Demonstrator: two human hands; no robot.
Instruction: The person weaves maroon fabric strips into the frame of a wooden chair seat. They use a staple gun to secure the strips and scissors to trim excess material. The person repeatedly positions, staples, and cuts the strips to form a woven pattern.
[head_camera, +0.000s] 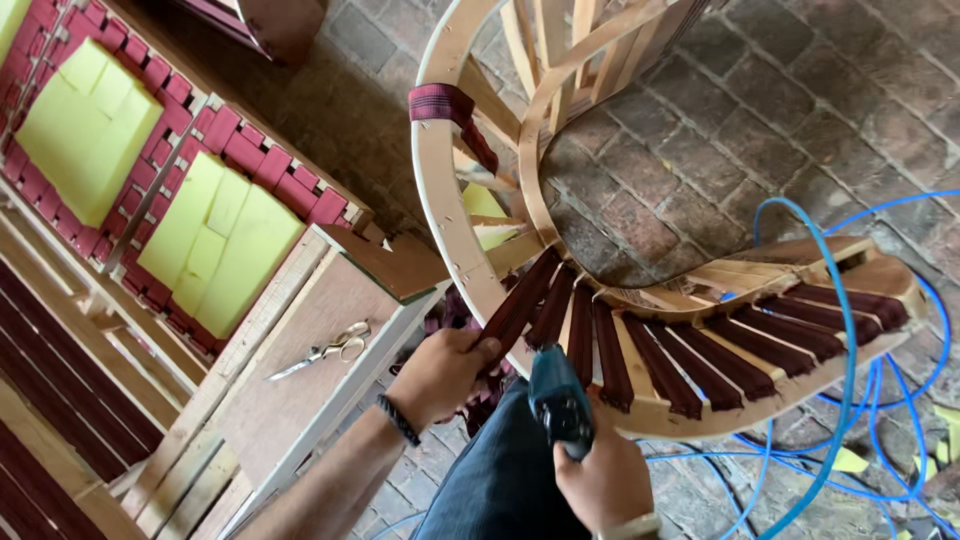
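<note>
- Left hand (440, 372): grip clenched on a dark maroon webbing strap (508, 318), pulling it against the curved wooden chair frame (452, 215).
- Right hand (603, 482): grip wrapped around a teal pneumatic stapler (558, 402), its nose at the frame's lower rail.
- Scissors (325, 352) lie on the worktop (290, 400) nearby.

place: upholstery/furniture workshop | bare curved wooden sofa frame (470, 250) with maroon webbing straps (610, 350) | foam-padded frames (215, 235) far left | scissors (325, 352) on desk (290, 400) | blue air hose (850, 400) over brick floor (720, 130)
</note>
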